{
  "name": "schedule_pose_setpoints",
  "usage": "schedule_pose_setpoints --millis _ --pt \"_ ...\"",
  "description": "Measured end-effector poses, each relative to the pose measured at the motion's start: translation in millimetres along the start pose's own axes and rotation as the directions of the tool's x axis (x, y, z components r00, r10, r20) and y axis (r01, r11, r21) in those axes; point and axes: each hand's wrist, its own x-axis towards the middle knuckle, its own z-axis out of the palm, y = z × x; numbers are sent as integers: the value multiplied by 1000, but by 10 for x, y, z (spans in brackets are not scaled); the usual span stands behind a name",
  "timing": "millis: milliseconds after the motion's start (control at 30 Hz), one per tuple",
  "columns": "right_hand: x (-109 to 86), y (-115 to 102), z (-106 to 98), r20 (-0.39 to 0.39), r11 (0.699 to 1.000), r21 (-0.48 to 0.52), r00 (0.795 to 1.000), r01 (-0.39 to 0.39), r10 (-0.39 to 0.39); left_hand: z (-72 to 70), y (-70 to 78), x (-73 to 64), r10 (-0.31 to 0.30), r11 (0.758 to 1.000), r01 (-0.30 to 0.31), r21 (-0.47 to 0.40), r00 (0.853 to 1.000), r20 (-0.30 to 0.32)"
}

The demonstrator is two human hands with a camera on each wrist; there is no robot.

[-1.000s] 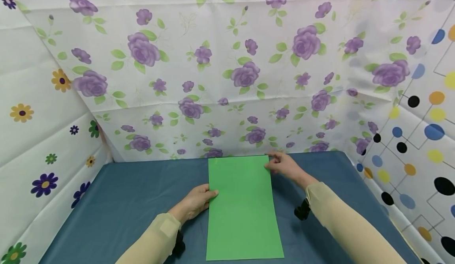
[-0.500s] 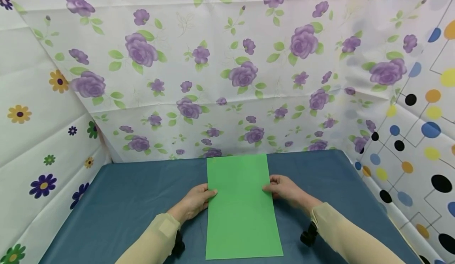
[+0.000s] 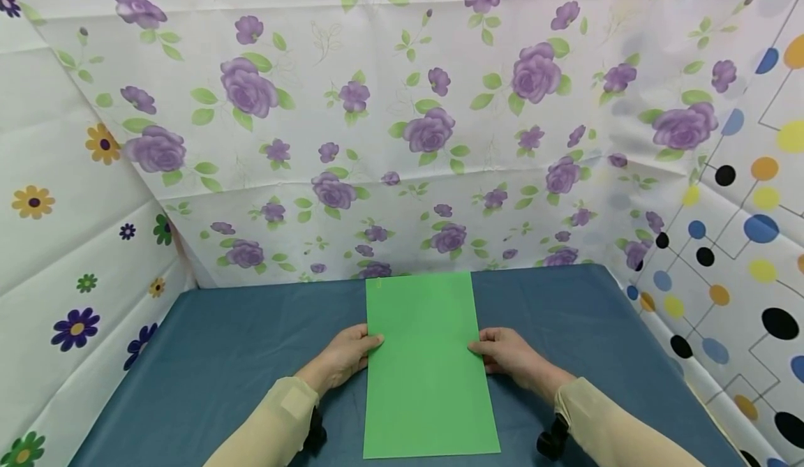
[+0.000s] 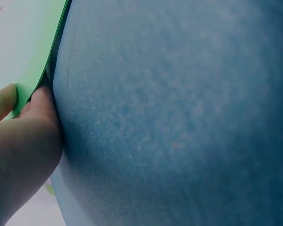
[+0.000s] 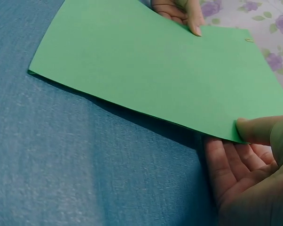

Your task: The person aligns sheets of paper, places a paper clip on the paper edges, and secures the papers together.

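A rectangular green paper sheet (image 3: 427,390) lies lengthwise away from me over the blue tablecloth. My left hand (image 3: 342,360) pinches its left edge, thumb on top and fingers underneath. On the opposite edge my right hand (image 3: 511,357) pinches the paper the same way, roughly level with the left. The right wrist view shows this right thumb (image 5: 259,129) pressing the top face, the near edge bowed above the cloth with a dark shadow below. A small yellow clip-like loop (image 5: 249,40) sits at the far left corner. The fingertips under the paper are hidden.
The blue tablecloth (image 3: 264,355) spreads to both sides. Behind it hangs a white curtain with purple roses (image 3: 389,139). Flower-print cloth (image 3: 82,243) walls the left, dotted cloth (image 3: 741,278) the right. A black wrist camera (image 3: 553,439) hangs under the right sleeve.
My right hand has slid down the paper's right edge, from the far right corner to about mid-height, and pinches it there. The left hand keeps its hold on the left edge.
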Motion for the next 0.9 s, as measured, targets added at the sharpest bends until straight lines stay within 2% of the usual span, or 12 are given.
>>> schedule_pose_setpoints --millis 533,900 --pt "-37 4 14 -29 1000 0 999 15 -15 3 79 -52 -9 1000 8 6 1000 18" --pt "-111 -89 -21 -42 999 42 999 14 -12 74 109 -279 -82 995 86 -48 992 93"
